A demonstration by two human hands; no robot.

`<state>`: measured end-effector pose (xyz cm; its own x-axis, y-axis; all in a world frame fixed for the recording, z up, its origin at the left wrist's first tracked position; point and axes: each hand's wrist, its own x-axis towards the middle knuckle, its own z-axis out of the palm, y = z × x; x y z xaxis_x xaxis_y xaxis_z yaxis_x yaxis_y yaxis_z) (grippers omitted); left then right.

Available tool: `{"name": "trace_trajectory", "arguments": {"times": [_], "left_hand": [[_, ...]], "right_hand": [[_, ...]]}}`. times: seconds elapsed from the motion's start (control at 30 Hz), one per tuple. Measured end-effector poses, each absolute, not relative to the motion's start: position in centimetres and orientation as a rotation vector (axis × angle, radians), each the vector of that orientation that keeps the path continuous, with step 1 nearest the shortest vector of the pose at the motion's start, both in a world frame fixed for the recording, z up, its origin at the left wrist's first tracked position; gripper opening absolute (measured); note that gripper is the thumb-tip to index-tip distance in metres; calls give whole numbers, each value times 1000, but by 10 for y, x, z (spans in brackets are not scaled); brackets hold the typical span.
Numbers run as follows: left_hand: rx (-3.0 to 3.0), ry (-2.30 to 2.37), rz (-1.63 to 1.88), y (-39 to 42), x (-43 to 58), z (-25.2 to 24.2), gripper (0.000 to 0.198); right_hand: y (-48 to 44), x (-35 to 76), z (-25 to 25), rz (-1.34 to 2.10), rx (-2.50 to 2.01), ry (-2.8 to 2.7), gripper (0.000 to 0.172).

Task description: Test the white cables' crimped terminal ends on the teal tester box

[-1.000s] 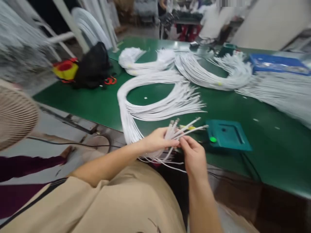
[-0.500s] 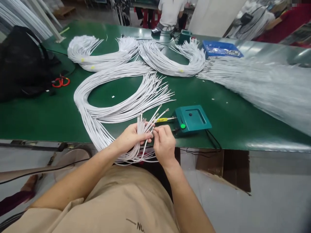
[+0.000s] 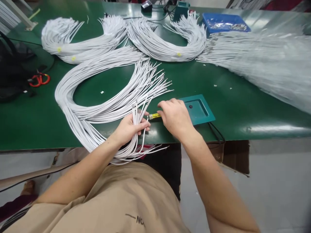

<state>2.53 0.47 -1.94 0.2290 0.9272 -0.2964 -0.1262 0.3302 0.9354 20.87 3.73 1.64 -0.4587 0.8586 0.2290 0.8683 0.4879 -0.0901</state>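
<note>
The smooth, shiny dark green table is stretching across in front of me. At my far left, a soft black bag is sitting, and the round red-orange scissor handles are lying just beside it. Next, a small curved bundle of thin white wires is lying near the back. In front of it, a big loop of thin white wires is bending around like a letter C, its loose tips fanning out to the right.

My left hand is closing around a bunch of straight, skinny white wires. My thumb is pressing across them near the front of the table. Their tips are poking up, and their other parts are drooping over the edge. One bendy white wire is leaning to the right, its tip reaching close to the end of a short yellow stick. I can't tell if they are touching.

Behind that, a curved white wire pile is resting. My right hand is curling half closed over the stick's right end. I can't tell if my fingers are gripping it. That hand is also hiding part of a flat teal box with a sunken top. Farther right, a blue plastic tray is holding shiny little bits, and a cloudy, see-through sheet is covering part of a wide heap of white wires.
</note>
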Motion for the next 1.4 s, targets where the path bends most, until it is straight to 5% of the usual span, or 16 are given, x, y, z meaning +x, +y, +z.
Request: {"name": "trace_trajectory", "arguments": {"times": [0.23,0.97,1.2,1.4], "left_hand": [[1044,1177,916,12,27,-22,41],[1061,1211,908,14,38,-25,35],[1046,1228,922,13,30,-23,38],[1051,1185,910,7,17,-22,42]], "right_hand": [[46,220,21,204,-1357,-2696,11],[42,224,20,224,-1374,-2527,15],[9,202,28,252,-1409,-2230,20],[-37,168,6,333,-1201,-2539,19]]}}
